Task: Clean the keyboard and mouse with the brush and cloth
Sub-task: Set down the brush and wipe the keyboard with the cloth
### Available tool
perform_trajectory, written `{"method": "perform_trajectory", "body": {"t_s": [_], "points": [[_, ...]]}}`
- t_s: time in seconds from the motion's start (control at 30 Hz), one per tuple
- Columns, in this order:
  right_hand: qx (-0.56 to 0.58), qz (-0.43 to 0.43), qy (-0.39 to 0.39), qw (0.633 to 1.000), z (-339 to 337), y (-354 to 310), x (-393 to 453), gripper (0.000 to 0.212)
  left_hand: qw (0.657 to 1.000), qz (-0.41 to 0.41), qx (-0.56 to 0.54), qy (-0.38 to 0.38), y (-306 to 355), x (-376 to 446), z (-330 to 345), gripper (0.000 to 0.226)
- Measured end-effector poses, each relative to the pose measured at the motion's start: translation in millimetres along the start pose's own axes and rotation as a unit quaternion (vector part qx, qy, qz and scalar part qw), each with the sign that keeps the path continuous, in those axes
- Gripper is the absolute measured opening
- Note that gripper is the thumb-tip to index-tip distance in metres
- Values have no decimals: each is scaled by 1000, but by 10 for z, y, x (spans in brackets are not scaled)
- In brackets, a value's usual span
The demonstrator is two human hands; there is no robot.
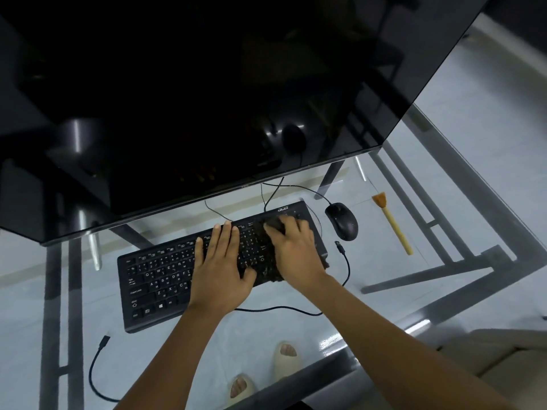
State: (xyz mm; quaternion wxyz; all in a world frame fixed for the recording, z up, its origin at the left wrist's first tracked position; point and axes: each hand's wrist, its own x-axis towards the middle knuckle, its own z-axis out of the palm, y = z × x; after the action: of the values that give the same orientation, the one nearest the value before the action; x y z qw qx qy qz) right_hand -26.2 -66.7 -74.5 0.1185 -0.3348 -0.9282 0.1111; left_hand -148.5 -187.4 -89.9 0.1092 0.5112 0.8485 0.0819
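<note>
**Cloth pass on the keyboard's right end**

While the left hand (220,261) is lying flat with straight fingers on the keyboard (165,279) mid-desk, steadying that light, slidable slab, the right hand (293,250) is pressing a soft, dark cloth (268,269) over the right keys. Just beyond, the mouse (342,221) is crowding the keyboard's edge; the stiff brush (392,224) is lying farther right, and a monitor (207,99) is overhanging behind.

Arms: bare to above the elbow, no sleeves in view | left hand (220,270), right hand (293,250): no rings, no watch | feet: cream open-toe slides (286,361)
</note>
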Motion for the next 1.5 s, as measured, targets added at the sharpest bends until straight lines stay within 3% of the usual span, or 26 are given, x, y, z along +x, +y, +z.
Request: {"method": "perform_trajectory", "body": {"t_s": [0.1,0.13,0.23,0.37,0.47,0.6,0.7,0.83,0.93,1.07,1.17,1.27,1.4,1.5], "points": [[-14,-124,-31,992,54,-96,-175,43,1000,-4,-8,-2,4,5,-16,84],[-11,-121,-31,992,44,-44,-204,44,1000,-7,-9,-2,18,12,-29,84],[0,-1,23,1000,23,196,-278,49,1000,-18,-4,1,94,64,-82,81],[-47,-80,-13,996,-82,418,-495,42,1000,5,0,-9,217,232,-93,77],[-31,34,36,998,-177,585,-517,37,999,41,7,-34,348,353,-51,80],[-57,-57,-9,997,-189,618,-603,45,998,45,13,-45,422,402,17,84],[-28,26,33,999,-207,735,-545,45,998,48,18,-43,437,391,37,83],[-52,-83,-7,995,-196,686,-571,44,998,50,20,-37,415,390,36,83],[-17,42,45,998,-222,777,-454,43,998,50,19,-33,440,383,45,82],[-46,-40,5,998,-190,697,-434,42,998,48,15,-26,437,390,53,81],[-31,43,35,998,-182,778,-335,42,998,49,14,-20,444,379,68,80],[-62,-14,5,998,-142,733,-296,41,999,49,10,-13,429,376,69,79],[-43,41,26,998,-161,797,-147,40,999,49,14,-12,444,372,82,78],[-63,-35,4,997,-142,735,-62,42,999,48,15,-8,433,378,88,78]]}}
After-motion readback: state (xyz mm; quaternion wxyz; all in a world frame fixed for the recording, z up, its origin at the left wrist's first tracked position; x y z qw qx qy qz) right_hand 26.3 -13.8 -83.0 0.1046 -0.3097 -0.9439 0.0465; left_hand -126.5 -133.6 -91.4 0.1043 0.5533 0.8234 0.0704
